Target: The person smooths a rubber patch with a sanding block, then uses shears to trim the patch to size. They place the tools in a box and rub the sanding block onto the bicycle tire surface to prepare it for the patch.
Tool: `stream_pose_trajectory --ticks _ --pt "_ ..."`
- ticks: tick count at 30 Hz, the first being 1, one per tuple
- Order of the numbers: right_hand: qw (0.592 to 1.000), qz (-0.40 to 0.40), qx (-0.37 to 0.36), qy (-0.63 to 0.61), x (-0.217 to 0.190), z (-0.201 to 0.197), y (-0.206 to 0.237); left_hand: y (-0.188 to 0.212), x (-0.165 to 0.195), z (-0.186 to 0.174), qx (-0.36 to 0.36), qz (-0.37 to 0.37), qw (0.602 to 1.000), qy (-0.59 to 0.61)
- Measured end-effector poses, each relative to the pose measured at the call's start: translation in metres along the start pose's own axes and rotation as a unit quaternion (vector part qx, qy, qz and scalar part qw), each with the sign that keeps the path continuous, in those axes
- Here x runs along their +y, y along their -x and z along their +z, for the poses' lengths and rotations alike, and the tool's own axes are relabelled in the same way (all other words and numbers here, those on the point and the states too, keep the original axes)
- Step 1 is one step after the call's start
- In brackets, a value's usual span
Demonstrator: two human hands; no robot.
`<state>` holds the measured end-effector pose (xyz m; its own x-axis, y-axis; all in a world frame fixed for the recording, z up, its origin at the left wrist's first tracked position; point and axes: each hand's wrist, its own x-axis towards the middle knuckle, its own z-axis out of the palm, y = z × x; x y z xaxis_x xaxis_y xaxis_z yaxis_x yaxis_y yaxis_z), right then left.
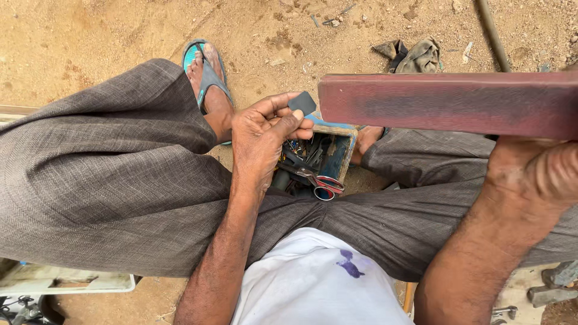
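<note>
My left hand [265,135] pinches a small dark grey rectangular piece [302,103] between thumb and fingertips, right at the left end of a long reddish-brown square bar [448,102]. My right hand [536,174] grips that bar from below at the far right and holds it level across my lap. Beneath the left hand, between my knees, sits an open blue tool box [346,147] holding scissors with red handles [322,182] and other dark tools.
I sit with grey trousers [108,180] spread wide over sandy ground; my foot in a blue sandal [205,72] rests ahead. A crumpled rag [415,55] and a thin rod [494,33] lie farther out. A white tray [66,281] is at lower left, metal tools [557,283] at lower right.
</note>
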<state>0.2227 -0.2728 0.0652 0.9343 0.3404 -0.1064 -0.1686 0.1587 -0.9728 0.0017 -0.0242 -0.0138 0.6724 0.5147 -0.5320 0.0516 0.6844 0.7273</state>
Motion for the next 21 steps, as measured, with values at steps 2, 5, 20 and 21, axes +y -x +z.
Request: stream_pose_trajectory --ticks 2,5,20,21 --pt "0.997 0.000 0.033 -0.071 -0.002 -0.002 -0.005 0.000 0.003 -0.001 0.009 0.003 1.000 0.008" --pt "0.995 -0.022 0.051 -0.079 -0.003 0.003 -0.008 0.001 0.008 -0.003 0.022 0.006 1.000 -0.005" --pt "0.998 0.050 0.017 -0.028 0.017 0.073 0.042 -0.014 -0.016 0.011 0.067 0.106 0.988 -0.090" --pt "0.998 0.047 -0.027 -0.030 0.018 0.082 0.042 -0.014 -0.023 0.014 0.076 0.081 0.993 -0.047"
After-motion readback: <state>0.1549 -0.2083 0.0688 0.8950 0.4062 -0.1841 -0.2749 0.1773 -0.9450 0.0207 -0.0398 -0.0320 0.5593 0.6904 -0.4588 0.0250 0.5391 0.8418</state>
